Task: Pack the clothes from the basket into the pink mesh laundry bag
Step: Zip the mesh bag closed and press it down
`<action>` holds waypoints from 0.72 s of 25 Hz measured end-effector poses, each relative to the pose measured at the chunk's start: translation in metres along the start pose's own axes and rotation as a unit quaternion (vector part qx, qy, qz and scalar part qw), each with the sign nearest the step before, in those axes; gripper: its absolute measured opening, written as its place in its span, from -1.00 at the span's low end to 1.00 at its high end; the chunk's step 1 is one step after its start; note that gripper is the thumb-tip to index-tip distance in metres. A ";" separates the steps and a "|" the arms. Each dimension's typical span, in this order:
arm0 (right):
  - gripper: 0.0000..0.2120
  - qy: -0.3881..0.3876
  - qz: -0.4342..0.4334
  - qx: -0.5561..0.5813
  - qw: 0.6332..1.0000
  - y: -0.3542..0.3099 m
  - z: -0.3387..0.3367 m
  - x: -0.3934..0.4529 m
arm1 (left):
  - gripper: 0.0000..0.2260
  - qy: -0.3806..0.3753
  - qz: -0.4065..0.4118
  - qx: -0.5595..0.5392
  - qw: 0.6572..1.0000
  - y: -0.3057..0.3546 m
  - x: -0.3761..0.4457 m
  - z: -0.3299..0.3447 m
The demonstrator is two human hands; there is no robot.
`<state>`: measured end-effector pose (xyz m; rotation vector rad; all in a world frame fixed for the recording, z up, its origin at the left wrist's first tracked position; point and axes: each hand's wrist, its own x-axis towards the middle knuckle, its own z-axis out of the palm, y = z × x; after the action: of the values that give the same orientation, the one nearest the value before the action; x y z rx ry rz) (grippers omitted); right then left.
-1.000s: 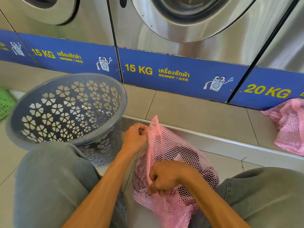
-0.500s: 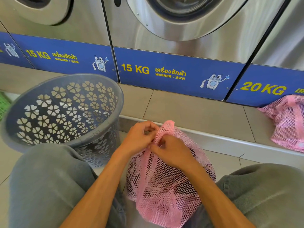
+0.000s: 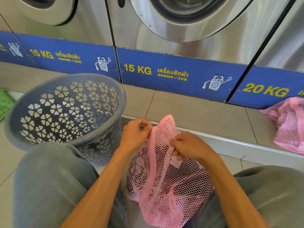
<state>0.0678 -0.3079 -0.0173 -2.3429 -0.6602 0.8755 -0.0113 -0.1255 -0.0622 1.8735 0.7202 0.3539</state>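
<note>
The pink mesh laundry bag (image 3: 166,183) sits on the floor between my knees, with dark clothes showing through the mesh. My left hand (image 3: 134,134) pinches the bag's top edge at its zipper end. My right hand (image 3: 189,146) grips the mesh just to the right, near a small white label. The grey plastic basket (image 3: 115,102) with flower-shaped holes stands at the left, tilted toward me; no clothes show inside it.
Steel washing machines (image 3: 189,30) with blue 15 KG and 20 KG panels line the back above a tiled step (image 3: 197,112). A second pink mesh bag (image 3: 289,124) lies on the step at the right. A green basket (image 3: 5,104) peeks in at the left edge.
My right hand rose from the bag's middle to meet the left at the top, then slid a little right and down along the mesh. The left hand kept its hold on the top edge.
</note>
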 end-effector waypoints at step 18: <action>-0.83 0.035 -0.025 0.070 0.997 -0.012 0.044 0.011 | -0.94 -0.031 0.014 0.033 0.999 0.002 -0.012 0.015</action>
<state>0.0415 -0.2786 -0.0421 -2.2119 -0.6074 0.7877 -0.0123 -0.1442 -0.0657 1.9502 0.6726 0.2914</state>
